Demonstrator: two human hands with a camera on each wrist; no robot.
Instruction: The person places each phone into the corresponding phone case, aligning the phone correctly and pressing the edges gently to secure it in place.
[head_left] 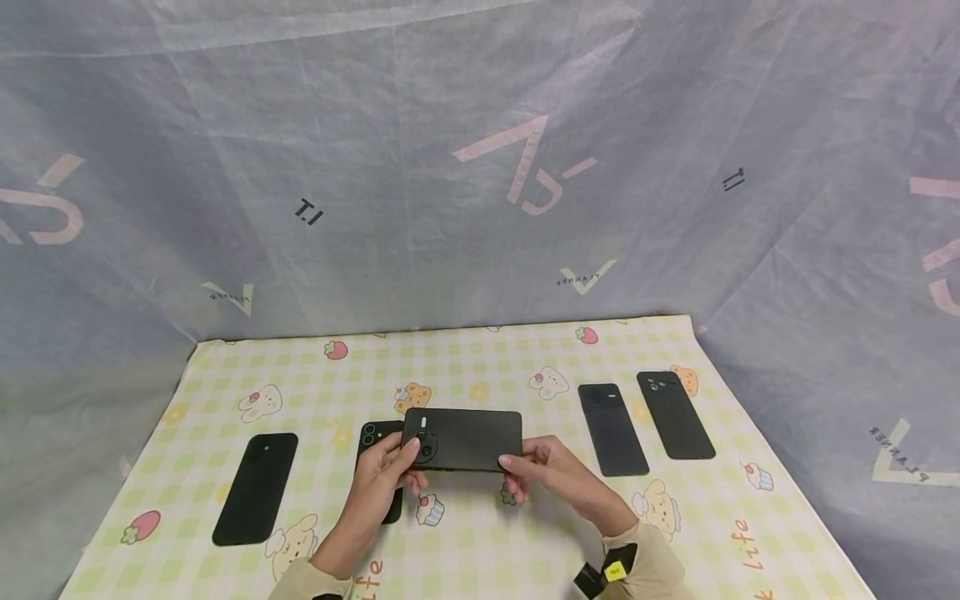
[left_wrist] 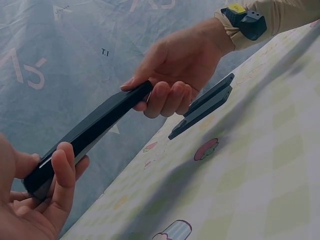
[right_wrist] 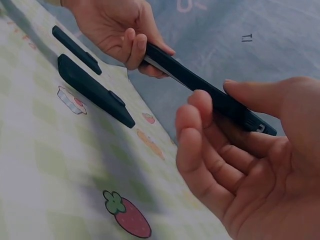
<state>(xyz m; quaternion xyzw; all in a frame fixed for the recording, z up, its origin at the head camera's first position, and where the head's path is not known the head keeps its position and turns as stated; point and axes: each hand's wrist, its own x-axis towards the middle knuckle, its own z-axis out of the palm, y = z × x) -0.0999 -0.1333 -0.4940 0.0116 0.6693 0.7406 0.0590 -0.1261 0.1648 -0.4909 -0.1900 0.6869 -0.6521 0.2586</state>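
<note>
"Black phone [head_left: 472, 442] is hovering above the tablecloth [head_left: 480, 550] between your two hands, its camera end pointing left. How are your fingers working?"

"Your left hand [head_left: 378, 475] is pinching the camera end and your right hand [head_left: 555, 475] is gripping the opposite end, both thumbs pressing on the face turned to the head camera."

"What is staying out of sight?"

"The phone's other face is hiding from the head view. Your hand and the held phone are partly covering a second phone [head_left: 381, 429], and the bottom edge is cutting off your left sleeve [head_left: 303, 577]."

"And the setting?"

"Green checks and cartoon prints are covering the cloth; a grey fabric backdrop [head_left: 420, 242] is rising behind. A lone phone [head_left: 257, 492] is lying left, a pair of phones [head_left: 675, 417] right."

"What are the wrist cameras adding?"

"Both, running dim, are showing the held phone nearly edge-on. The left one is catching that right-side pair; the right one is revealing your left fingers curling underneath."
</note>
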